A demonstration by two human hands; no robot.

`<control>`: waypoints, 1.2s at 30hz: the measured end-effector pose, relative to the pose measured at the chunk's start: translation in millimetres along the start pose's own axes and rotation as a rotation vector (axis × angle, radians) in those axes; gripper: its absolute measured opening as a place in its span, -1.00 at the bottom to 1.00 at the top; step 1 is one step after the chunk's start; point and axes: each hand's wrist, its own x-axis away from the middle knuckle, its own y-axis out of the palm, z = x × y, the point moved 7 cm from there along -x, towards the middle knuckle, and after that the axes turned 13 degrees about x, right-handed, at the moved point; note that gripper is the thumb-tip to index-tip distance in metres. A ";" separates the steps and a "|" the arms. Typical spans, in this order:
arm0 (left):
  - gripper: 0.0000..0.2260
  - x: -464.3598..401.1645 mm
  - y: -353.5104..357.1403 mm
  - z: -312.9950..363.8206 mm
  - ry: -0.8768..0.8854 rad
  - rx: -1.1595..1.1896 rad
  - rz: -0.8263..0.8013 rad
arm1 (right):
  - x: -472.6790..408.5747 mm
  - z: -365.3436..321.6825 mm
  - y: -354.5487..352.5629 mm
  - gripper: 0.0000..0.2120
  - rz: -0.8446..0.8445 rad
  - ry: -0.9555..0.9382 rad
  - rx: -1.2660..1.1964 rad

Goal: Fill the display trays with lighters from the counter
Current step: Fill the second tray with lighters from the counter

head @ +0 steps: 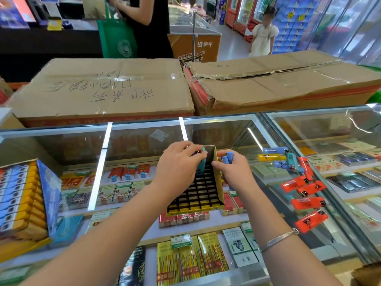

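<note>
— So, what writing can you read from where you stand?

— Little. The left cardboard box (99, 87) behind the bench (268, 118) has handwritten Chinese characters across its lid, upside down to you. The orange freezer (195, 46) past it carries a printed Chinese logo. The cigarette packs (191, 256) under the glass have labels too small to read.

— Where is the tray against your hands?

— The display tray (198, 195) sits on the glass between them, a yellow cardboard box with a black grid of cells, nearly all bare. Your left hand (177, 162) is over its far left corner, fingers curled round a teal lighter (201, 166) standing upright in the grid there. Your right hand (233, 170) is against the tray's right wall, gripping blue lighters (227, 157); two tops show above the fingers.

— And the loose ones?

— They lie on the glass to your right, near the right hand but not touching it. You have six orange lighters (309, 203), one yellow lighter (272, 157), two light-blue lighters (275, 150) and one teal one by them. A filled tray (22, 195) of blue and yellow lighters stands at your far left; its rows are too packed to count.

— Anything on your wrist?

— One silver bracelet (278, 239), on the right.
</note>
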 end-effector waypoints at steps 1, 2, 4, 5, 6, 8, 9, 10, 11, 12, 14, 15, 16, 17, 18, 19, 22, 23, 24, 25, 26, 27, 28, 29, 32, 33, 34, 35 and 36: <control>-0.68 4.7 1.1 -0.6 0.009 -0.002 0.004 | 0.3 0.5 0.0 -0.89 0.002 0.005 -0.001; -0.64 8.9 2.5 -1.2 0.010 -0.007 0.000 | 0.7 0.8 -0.3 -0.89 0.006 0.009 -0.001; -0.58 13.8 5.6 -3.0 -0.007 -0.027 -0.047 | 2.3 0.2 -1.6 -0.83 0.017 0.002 -0.004; -0.55 14.7 7.4 -4.1 -0.021 -0.029 -0.085 | 3.3 -0.6 -2.6 -0.78 0.021 -0.004 -0.007; -0.53 15.2 9.0 -5.5 -0.040 -0.020 -0.123 | 4.5 -1.7 -3.8 -0.75 0.020 -0.012 -0.008; -0.52 14.0 8.7 -8.9 -0.091 0.053 -0.133 | 7.1 -4.6 -5.8 -0.73 -0.003 -0.033 -0.013; -0.53 13.0 6.2 -9.7 -0.114 0.117 -0.101 | 8.7 -6.4 -5.9 -0.72 -0.029 -0.046 -0.022; -0.57 11.8 1.4 -9.2 -0.134 0.196 -0.044 | 10.8 -9.0 -5.4 -0.72 -0.064 -0.061 -0.039; -0.63 10.1 -5.3 -8.4 -0.157 0.286 0.024 | 13.0 -12.3 -4.4 -0.72 -0.105 -0.080 -0.063; -0.70 8.4 -10.9 -8.0 -0.187 0.384 0.072 | 15.3 -16.0 -3.3 -0.72 -0.149 -0.101 -0.094; -0.79 5.4 -14.9 -5.8 -0.243 0.580 0.072 | 20.2 -24.1 0.3 -0.71 -0.245 -0.145 -0.159; -0.81 4.1 -15.0 -2.9 -0.259 0.658 0.050 | 22.7 -28.5 2.7 -0.70 -0.288 -0.164 -0.168; -0.84 3.3 -15.4 0.0 -0.273 0.725 0.034 | 24.9 -32.9 5.1 -0.68 -0.319 -0.181 -0.152; -0.86 2.9 -15.1 1.7 -0.296 0.785 0.027 | 26.5 -36.9 7.2 -0.65 -0.334 -0.197 -0.121; -0.89 3.4 -14.2 1.9 -0.331 0.838 0.026 | 27.7 -40.2 9.0 -0.63 -0.337 -0.213 -0.086; -0.91 3.9 -12.8 1.0 -0.369 0.878 0.028 | 28.3 -42.6 10.5 -0.61 -0.333 -0.228 -0.055; -0.94 4.5 -9.0 -2.4 -0.442 0.929 -0.003 | 28.7 -43.3 14.3 -0.57 -0.309 -0.235 -0.003; -0.92 4.3 -8.4 -3.1 -0.450 0.931 -0.033 | 28.6 -41.9 15.8 -0.56 -0.309 -0.230 0.001; -0.90 3.8 -7.9 -3.9 -0.453 0.930 -0.072 | 28.9 -40.2 17.7 -0.56 -0.318 -0.222 -0.009; -0.90 3.3 -7.4 -4.4 -0.452 0.928 -0.116 | 29.0 -38.6 19.4 -0.55 -0.331 -0.215 -0.027; -0.91 2.8 -6.8 -4.6 -0.447 0.924 -0.162 | 29.0 -37.4 20.6 -0.54 -0.343 -0.213 -0.043; -0.92 2.3 -6.5 -4.9 -0.437 0.921 -0.201 | 29.0 -37.0 21.3 -0.54 -0.350 -0.217 -0.051; -0.95 1.8 -6.6 -5.1 -0.425 0.925 -0.231 | 28.8 -37.2 21.7 -0.53 -0.352 -0.224 -0.052; -0.97 1.5 -6.8 -5.4 -0.418 0.938 -0.252 | 28.5 -37.9 21.9 -0.52 -0.352 -0.231 -0.049; -0.96 1.6 -8.8 -8.0 -0.412 0.982 -0.249 | 26.7 -38.8 22.9 -0.51 -0.357 -0.226 -0.061; -0.94 1.3 -11.5 -10.4 -0.410 0.970 -0.218 | 26.2 -38.8 22.1 -0.52 -0.358 -0.219 -0.062; -0.92 0.6 -15.6 -14.4 -0.410 0.941 -0.171 | 26.2 -38.8 20.2 -0.55 -0.358 -0.212 -0.069; -0.91 0.3 -21.2 -20.0 -0.413 0.912 -0.114 | 25.9 -39.1 17.3 -0.60 -0.348 -0.205 -0.090; -0.90 -0.1 -27.0 -26.0 -0.418 0.891 -0.055 | 24.4 -38.8 12.6 -0.65 -0.314 -0.193 -0.126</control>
